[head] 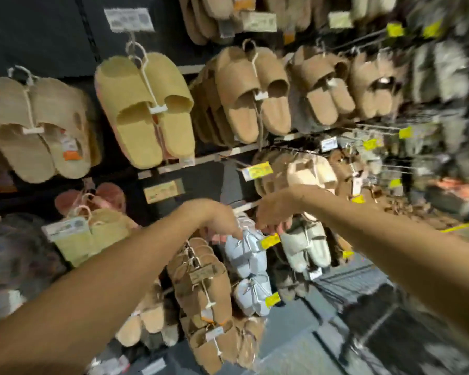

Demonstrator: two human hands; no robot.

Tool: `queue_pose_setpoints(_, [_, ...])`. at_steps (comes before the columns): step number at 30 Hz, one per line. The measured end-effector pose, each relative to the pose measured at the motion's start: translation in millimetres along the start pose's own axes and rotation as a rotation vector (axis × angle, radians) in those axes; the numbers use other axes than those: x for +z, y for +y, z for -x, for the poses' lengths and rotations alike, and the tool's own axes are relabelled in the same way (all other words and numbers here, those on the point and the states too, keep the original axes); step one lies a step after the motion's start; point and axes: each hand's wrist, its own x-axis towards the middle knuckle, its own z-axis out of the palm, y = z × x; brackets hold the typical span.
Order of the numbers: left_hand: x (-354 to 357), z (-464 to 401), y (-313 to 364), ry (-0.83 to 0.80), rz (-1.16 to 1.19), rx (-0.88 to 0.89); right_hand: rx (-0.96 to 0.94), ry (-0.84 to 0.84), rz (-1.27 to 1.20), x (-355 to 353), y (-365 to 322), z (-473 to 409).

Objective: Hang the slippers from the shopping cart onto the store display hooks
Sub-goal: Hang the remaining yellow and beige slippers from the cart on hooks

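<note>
Pale blue slippers point(245, 247) hang at a display hook point(245, 205), where the left hand point(222, 221) pinches their hanger and the right hand point(271, 212) seems curled around the hook. Yellow tag point(270, 241) print is unreadable.

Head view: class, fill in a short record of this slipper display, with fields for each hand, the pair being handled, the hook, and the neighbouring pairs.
left hand: fingers on the hanger of the light blue slippers
right hand: at the same hanger, beside the hook; grip blurred
light blue slippers: hanging below both hands, yellow tag in front
neighbours: brown slippers to their left, pale grey-white slippers to their right
above: yellow slippers, tan slippers
</note>
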Motion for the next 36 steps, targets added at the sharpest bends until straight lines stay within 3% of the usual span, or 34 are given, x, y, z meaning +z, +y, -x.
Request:
queue_pose_setpoints(4, [27.7,-44.3,100.2,-0.125,-0.089,0.153,0.241,-0.172,-0.103,54.5,132.2,38.9])
queue_pose_setpoints(8, [48.4,-98.2,199.0,-0.202,-0.133,0.317,0.334,-0.018,-0.225,95.3,255.3,92.7])
queue_pose_setpoints(10, [59.9,-126.7,248.2,-0.245,-0.1,0.39,0.415,-0.099,-0.321,115.5,309.2,110.7])
queue_pose_setpoints(13, [72.7,-166.2,322.7,-0.238,-0.123,0.511,0.53,-0.01,-0.353,136.7,377.9,132.3])
queue_pose_setpoints(16, [88.5,-205.4,390.6,-0.281,-0.159,0.628,0.65,-0.111,-0.475,145.0,439.9,143.2])
queue_pose_setpoints(23, [75.3,-294.8,506.4,-0.288,-0.208,0.852,0.814,0.02,-0.403,137.0,555.6,134.2])
queue_pose_setpoints(30, [38.7,-364.8,601.8,-0.219,-0.158,0.877,0.849,0.095,-0.449,108.9,632.2,125.9])
queue_pose_setpoints(36, [71.7,-409.9,688.7,-0.158,-0.343,0.92,0.869,0.082,-0.619,124.2,722.8,88.3])
